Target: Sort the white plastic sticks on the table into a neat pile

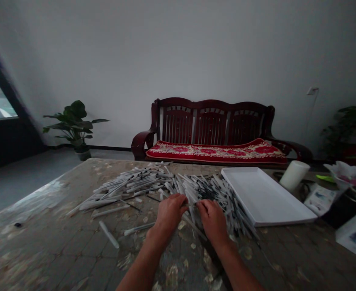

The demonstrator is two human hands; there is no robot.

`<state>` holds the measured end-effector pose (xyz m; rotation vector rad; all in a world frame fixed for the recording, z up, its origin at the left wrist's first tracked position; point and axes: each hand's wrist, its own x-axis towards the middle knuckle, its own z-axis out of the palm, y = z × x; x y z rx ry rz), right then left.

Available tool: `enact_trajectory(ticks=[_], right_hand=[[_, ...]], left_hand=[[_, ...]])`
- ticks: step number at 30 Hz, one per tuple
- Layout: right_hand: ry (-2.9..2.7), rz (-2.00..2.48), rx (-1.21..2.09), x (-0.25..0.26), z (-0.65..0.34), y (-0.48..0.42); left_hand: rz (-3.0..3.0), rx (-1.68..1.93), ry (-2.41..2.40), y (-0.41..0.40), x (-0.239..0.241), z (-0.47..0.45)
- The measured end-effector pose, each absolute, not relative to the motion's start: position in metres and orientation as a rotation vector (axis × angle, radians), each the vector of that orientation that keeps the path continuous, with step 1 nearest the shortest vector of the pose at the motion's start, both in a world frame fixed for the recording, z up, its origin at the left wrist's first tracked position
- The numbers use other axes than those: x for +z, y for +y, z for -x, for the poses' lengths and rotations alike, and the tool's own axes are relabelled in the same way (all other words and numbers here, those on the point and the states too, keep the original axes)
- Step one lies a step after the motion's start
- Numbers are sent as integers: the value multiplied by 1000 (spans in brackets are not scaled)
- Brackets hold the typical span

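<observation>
A wide heap of thin white and black pens (pixel 178 186) lies spread across a mottled brown table (pixel 59 242). My left hand (pixel 169 212) and my right hand (pixel 212 218) rest at the near edge of the heap, close together, fingers curled. Between the two hands runs one thin pen (pixel 192 205), each hand pinching one end of it. Several loose white pen parts (pixel 109 234) lie apart on the table to the left of my left hand.
A shallow white tray (pixel 265 198) sits right of the heap. Behind it stands a white cylinder (pixel 293 175). Papers, a dark container and flowers (pixel 348 190) crowd the table's right end. A dark wooden bench with a red cushion (pixel 214 151) and a potted plant (pixel 75 125) stand beyond.
</observation>
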<state>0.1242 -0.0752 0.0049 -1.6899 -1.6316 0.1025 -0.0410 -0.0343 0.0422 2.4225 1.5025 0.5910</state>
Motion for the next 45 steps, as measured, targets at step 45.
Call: enact_trajectory(ticks=[45], right_hand=[[-966,1416,528,4,-153,-64]], left_hand=[[-1612,1354,1257,-31,3,8]])
